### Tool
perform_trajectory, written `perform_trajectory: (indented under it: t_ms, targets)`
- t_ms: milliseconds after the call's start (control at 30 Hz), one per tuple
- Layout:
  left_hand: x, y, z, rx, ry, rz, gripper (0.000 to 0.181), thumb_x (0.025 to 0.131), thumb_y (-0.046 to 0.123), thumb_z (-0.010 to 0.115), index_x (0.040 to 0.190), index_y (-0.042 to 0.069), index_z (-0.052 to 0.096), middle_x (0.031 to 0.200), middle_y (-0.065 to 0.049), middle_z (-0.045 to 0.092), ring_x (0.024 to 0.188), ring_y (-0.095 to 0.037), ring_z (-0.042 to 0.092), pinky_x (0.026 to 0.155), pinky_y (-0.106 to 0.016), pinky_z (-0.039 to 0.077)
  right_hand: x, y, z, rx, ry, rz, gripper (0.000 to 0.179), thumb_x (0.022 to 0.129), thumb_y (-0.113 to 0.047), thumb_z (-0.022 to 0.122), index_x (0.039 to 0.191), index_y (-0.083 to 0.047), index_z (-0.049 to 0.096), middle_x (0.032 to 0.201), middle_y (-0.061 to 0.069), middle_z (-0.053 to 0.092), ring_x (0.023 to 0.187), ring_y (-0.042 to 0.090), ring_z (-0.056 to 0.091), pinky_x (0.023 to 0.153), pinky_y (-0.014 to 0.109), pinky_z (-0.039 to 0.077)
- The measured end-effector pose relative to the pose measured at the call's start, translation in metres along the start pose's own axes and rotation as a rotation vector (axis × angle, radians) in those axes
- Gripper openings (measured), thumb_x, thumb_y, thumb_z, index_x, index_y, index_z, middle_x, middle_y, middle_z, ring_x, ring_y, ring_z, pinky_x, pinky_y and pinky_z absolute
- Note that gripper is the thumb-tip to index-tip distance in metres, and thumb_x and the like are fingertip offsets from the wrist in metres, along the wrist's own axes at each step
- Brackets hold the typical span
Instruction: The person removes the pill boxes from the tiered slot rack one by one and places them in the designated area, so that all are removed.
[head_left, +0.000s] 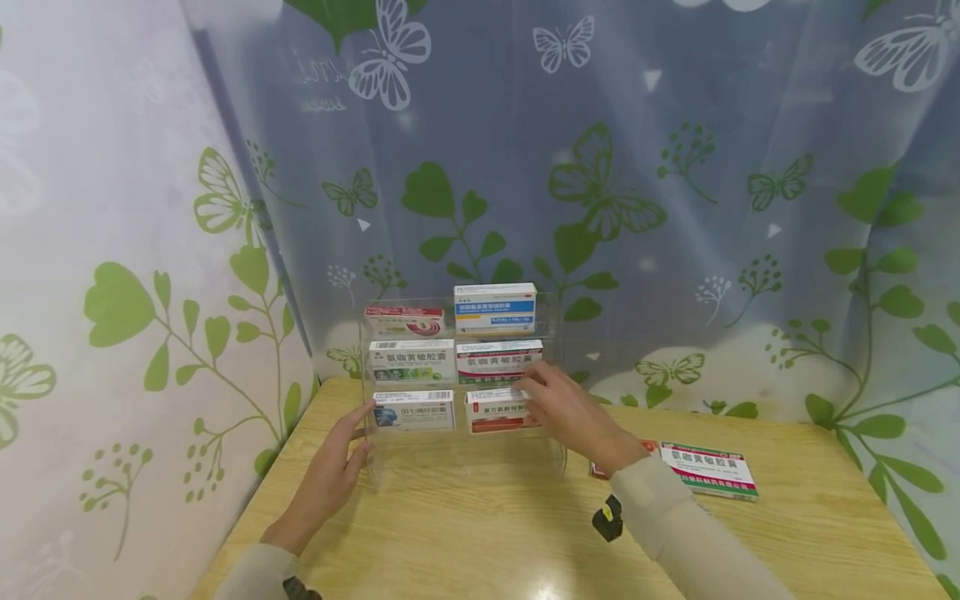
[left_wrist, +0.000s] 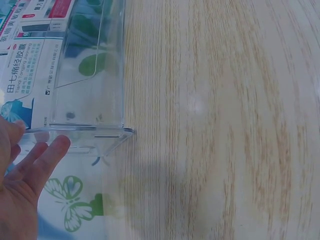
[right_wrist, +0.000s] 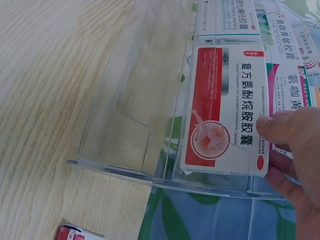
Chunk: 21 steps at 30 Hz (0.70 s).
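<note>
A clear acrylic display rack point(head_left: 465, 457) holds medicine boxes in three tiers, two to a tier. My left hand point(head_left: 333, 467) is at its left side, fairly straight fingers touching the side panel beside the blue-and-white box point(left_wrist: 25, 82) in the lowest tier. On the other side, my right hand point(head_left: 573, 408) pinches the top edge of a red-and-white medicine box point(right_wrist: 227, 107) in the lowest tier, thumb on its front. Just above it stands a white box with green and magenta bands point(head_left: 498, 362); my right fingers overlap its corner.
More boxes fill the upper tiers, including a blue-and-white one point(head_left: 495, 310) and a red-and-white one point(head_left: 405, 321). Right of the rack, a red-green-white box point(head_left: 708, 469) lies on the wooden table point(head_left: 450, 542) with a red box partly behind my forearm. A patterned curtain point(head_left: 480, 125) hangs behind.
</note>
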<state>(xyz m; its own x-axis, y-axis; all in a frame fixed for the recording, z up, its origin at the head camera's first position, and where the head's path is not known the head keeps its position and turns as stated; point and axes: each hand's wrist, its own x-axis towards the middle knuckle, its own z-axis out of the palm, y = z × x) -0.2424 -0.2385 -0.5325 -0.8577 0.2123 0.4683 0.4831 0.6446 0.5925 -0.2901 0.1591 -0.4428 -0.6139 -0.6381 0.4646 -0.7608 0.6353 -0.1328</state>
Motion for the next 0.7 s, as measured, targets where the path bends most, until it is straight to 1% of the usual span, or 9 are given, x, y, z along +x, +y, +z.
perform_trajectory:
  t_ms: [167,300,467,567,600,700]
  targets:
    - [0.000,0.000,0.000,-0.002,-0.001,-0.001,0.070,0.104,-0.011,0.063,0.167,0.007,0.038,0.161,-0.030,0.048,0.122,-0.048,0.070,0.084,-0.038,0.070,0.000,0.000,0.000,-0.027,-0.031,0.004,0.042,0.090,-0.004,0.089,0.129,-0.005,0.074,0.123,0.012,0.071,0.111,0.029,0.066,0.095,0.045,0.062]
    - [0.000,-0.001,0.000,-0.004,-0.004,-0.009,0.069,0.105,-0.011,0.063,0.167,0.007,0.038,0.161,-0.029,0.048,0.123,-0.048,0.070,0.085,-0.039,0.070,0.000,0.000,0.000,-0.050,-0.046,0.002,0.042,0.089,-0.006,0.090,0.128,-0.004,0.074,0.119,0.010,0.074,0.109,0.028,0.065,0.095,0.045,0.060]
    - [-0.001,-0.001,0.001,-0.007,-0.006,-0.018,0.070,0.105,-0.011,0.062,0.168,0.008,0.038,0.161,-0.029,0.048,0.123,-0.048,0.070,0.084,-0.037,0.070,0.003,-0.001,0.001,-0.030,-0.053,-0.002,0.043,0.090,-0.005,0.089,0.130,-0.005,0.072,0.121,0.010,0.074,0.111,0.029,0.068,0.098,0.046,0.062]
    - [-0.001,0.000,0.001,0.000,-0.006,-0.013,0.070,0.105,-0.011,0.062,0.168,0.008,0.038,0.161,-0.029,0.048,0.123,-0.048,0.070,0.085,-0.037,0.070,0.006,-0.001,-0.002,-0.004,-0.022,0.003,0.041,0.094,-0.003,0.085,0.133,-0.005,0.071,0.124,0.011,0.073,0.115,0.030,0.070,0.100,0.047,0.063]
    - [-0.001,0.000,0.001,0.001,-0.004,-0.011,0.070,0.105,-0.011,0.062,0.168,0.008,0.038,0.161,-0.029,0.048,0.123,-0.048,0.070,0.084,-0.038,0.070,0.008,-0.002,-0.003,0.000,-0.001,0.002,0.041,0.095,-0.003,0.083,0.134,-0.005,0.071,0.126,0.011,0.073,0.116,0.030,0.070,0.100,0.048,0.063]
    - [-0.001,0.000,0.000,0.004,-0.001,-0.007,0.070,0.105,-0.011,0.062,0.168,0.008,0.038,0.162,-0.029,0.047,0.123,-0.048,0.070,0.084,-0.039,0.070,0.011,-0.001,-0.010,0.061,0.070,-0.003,0.040,0.098,0.001,0.079,0.137,-0.005,0.071,0.127,0.012,0.072,0.117,0.030,0.071,0.098,0.048,0.064]
